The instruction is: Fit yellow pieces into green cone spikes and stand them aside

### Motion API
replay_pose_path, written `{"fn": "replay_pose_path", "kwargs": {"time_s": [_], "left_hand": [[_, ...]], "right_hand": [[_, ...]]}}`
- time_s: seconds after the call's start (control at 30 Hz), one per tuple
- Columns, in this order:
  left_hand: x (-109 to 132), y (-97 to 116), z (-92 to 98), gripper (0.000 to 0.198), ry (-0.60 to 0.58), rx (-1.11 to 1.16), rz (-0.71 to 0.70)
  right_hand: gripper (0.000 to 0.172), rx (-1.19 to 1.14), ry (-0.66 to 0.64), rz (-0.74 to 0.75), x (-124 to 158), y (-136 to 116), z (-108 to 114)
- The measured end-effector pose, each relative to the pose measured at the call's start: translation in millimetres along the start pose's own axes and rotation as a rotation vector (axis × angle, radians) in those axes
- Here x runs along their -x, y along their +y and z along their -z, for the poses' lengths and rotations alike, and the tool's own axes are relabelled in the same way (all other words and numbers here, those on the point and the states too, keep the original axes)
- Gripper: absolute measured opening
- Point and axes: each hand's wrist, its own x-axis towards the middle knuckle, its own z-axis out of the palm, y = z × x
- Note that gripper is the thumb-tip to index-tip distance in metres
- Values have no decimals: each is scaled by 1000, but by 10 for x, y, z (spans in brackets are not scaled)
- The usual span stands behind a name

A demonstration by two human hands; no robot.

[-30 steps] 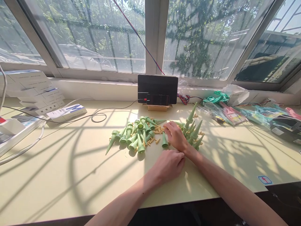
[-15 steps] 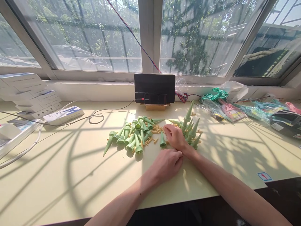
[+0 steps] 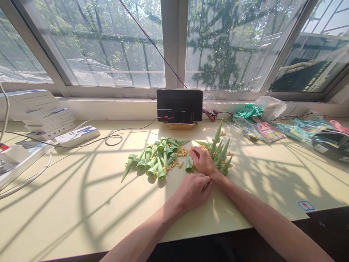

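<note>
My left hand (image 3: 194, 189) rests on the table near its front edge, fingers curled under; anything inside is hidden. Just beyond it, my right hand (image 3: 203, 160) is also closed, its wrist touching my left hand, and its palm side cannot be seen. A single green cone (image 3: 188, 163) stands beside the right hand's fingers. Left of the hands lies a heap of green cones (image 3: 160, 156) with round collars. Small tan pegs (image 3: 182, 151) are scattered between heap and hand. Several green spikes (image 3: 218, 136) stand point up just right of my right hand, with tan pieces on them.
A black tablet (image 3: 179, 103) with a phone before it leans on a stand by the window. White boxes (image 3: 40, 109) and cables lie at the left. Plastic bags (image 3: 268, 131) and a black object (image 3: 331, 142) are at the right. The table's front edge (image 3: 207, 234) runs below my forearms.
The camera view has tilted up slightly, so the background sits a little lower. Both hands and the green cones keep their places on the table.
</note>
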Motion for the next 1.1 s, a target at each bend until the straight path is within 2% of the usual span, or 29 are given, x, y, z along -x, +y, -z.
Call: {"fn": "replay_pose_path", "kwargs": {"time_s": [0.17, 0.33, 0.43, 0.57, 0.67, 0.83, 0.97, 1.1], "left_hand": [[16, -14, -11, 33, 47, 20, -29], [19, -24, -19, 32, 166, 74, -96], [-8, -28, 12, 36, 318, 74, -103], [-57, -48, 113, 40, 592, -14, -5], [-76, -70, 174, 40, 684, -45, 69], [-83, -112, 167, 10, 775, -83, 168], [-85, -158, 130, 32, 784, -63, 337], [-76, -209, 99, 44, 696, -11, 436]], "right_hand": [[30, -13, -3, 0, -4, -12, -6], [30, -33, -3, -6, -17, -12, -4], [28, -36, -8, -29, -16, -29, 3], [32, -40, -17, -48, -7, -51, 6], [29, -59, 6, -47, 1, -50, -1], [28, -95, 23, -45, 5, -40, -6], [31, -92, 14, -52, 1, -33, -2], [32, -78, 9, -55, 2, -20, -7]]}}
